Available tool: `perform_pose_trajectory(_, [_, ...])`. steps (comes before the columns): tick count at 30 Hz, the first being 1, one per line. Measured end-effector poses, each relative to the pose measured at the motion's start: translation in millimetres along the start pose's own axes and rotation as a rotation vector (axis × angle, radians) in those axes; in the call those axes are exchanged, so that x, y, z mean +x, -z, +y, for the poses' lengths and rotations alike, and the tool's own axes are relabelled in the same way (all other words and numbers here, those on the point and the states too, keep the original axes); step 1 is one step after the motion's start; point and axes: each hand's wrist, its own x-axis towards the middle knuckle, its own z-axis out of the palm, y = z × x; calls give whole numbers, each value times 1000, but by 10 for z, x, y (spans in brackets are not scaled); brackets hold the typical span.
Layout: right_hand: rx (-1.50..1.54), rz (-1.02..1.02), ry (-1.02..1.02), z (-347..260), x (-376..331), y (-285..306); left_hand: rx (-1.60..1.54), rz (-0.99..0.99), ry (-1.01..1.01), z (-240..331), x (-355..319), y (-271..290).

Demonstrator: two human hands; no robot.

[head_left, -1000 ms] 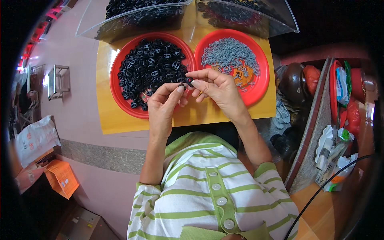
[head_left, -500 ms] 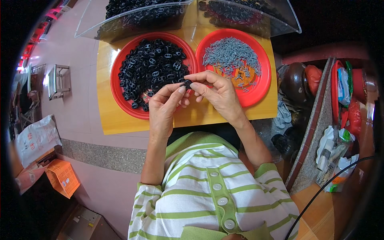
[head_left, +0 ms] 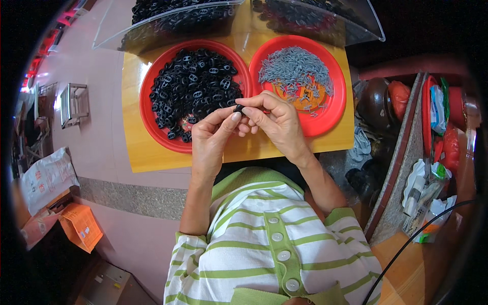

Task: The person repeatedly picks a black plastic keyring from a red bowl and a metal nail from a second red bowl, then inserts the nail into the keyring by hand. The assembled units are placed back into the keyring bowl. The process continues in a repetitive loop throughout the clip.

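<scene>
A small black plastic piece point(head_left: 238, 108) is pinched between both my hands, above the gap between two red plates. My left hand point(head_left: 211, 134) grips it from the left with thumb and forefinger. From the right, my right hand point(head_left: 277, 119) closes thumb and fingertips on the same piece; the fingers hide most of it. Beyond my left hand, the left red plate point(head_left: 146, 119) holds a heap of similar black pieces point(head_left: 193, 81) with two holes. Small grey screws point(head_left: 295, 66) lie piled in the right red plate point(head_left: 335, 114).
Both plates stand on a yellow wooden table point(head_left: 140, 158). Behind them, a clear plastic bin point(head_left: 178, 18) holds more black parts, with another bin point(head_left: 315, 20) beside it. To the right are a brown jar point(head_left: 375, 101) and a ledge point(head_left: 394, 168). A metal stool point(head_left: 73, 104) stands on the left.
My hands stay together on the black piece, shifted only very slightly. The fingers of my right hand have curled in a little.
</scene>
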Motion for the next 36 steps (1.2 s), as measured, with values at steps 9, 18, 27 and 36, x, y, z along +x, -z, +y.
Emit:
perform_pose_trajectory(9, [-119, 26, 83, -150, -17, -78, -52, 113, -46, 87, -4, -55])
perform_pose_trajectory(18, [-369, 90, 307, -85, -24, -28, -246, 107, -19, -17, -28, -122])
perform_pose_trajectory(27, [-49, -31, 91, -59, -67, 96, -51, 67, -231, -101, -56, -147])
perform_pose_trajectory(36, [257, -98, -34, 10, -203, 62, -21, -37, -353, -252, -89, -30])
